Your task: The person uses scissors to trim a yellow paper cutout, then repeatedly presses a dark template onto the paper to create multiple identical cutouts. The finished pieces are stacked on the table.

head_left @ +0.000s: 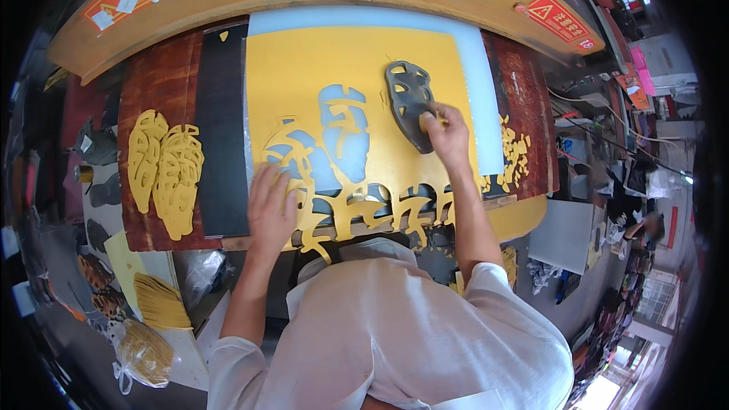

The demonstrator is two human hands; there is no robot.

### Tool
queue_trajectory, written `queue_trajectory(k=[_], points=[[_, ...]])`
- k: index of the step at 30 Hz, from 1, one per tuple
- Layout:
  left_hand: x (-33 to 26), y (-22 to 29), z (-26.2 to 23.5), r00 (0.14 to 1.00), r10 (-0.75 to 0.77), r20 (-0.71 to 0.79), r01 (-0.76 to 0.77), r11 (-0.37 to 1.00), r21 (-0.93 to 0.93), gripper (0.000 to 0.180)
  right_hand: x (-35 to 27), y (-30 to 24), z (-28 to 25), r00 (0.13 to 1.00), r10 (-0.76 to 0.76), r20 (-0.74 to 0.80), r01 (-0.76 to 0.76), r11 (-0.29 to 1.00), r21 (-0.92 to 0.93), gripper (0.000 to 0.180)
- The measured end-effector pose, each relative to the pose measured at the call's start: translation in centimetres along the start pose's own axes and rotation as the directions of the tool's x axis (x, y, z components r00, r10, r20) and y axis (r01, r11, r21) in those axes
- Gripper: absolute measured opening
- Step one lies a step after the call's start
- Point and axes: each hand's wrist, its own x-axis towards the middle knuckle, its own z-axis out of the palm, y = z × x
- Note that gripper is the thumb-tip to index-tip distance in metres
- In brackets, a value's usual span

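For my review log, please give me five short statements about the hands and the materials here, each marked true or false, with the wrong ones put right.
1. The right hand grips the dark sole-shaped cutter. True.
2. The left hand holds a second cutter. False: it has no cutter and is over the lower left of the yellow sheet.
3. Cut yellow pieces lie to the left of the sheet. True.
4. The sheet is cut only along its far edge. False: the openings are in its nearer part.
5. Small yellow scraps lie to the right of the sheet. True.
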Motion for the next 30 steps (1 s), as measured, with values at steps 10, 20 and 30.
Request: queue_trajectory(k=[10,20,30], points=[[11.9,7.5,13.5,0.948,0.215,0.234,-0.23,0.973,0.037,0.059,2.3,-0.3,3.6,0.957,0.036,0.288,0.085,0.915,-0.395,0.081],[14.9,9.9,19.6,0.874,0.319,0.367,-0.401,0.899,0.173,0.065,-0.7,4.3,-10.9,0.927,0.339,0.162,-0.355,0.654,0.667,0.074],[15.8,9.5,19.4,0.932,0.243,0.268,-0.331,0.872,0.362,0.044,-8.3,17.2,-16.2,0.83,0.513,0.221,0.263,-0.709,0.654,0.087]])
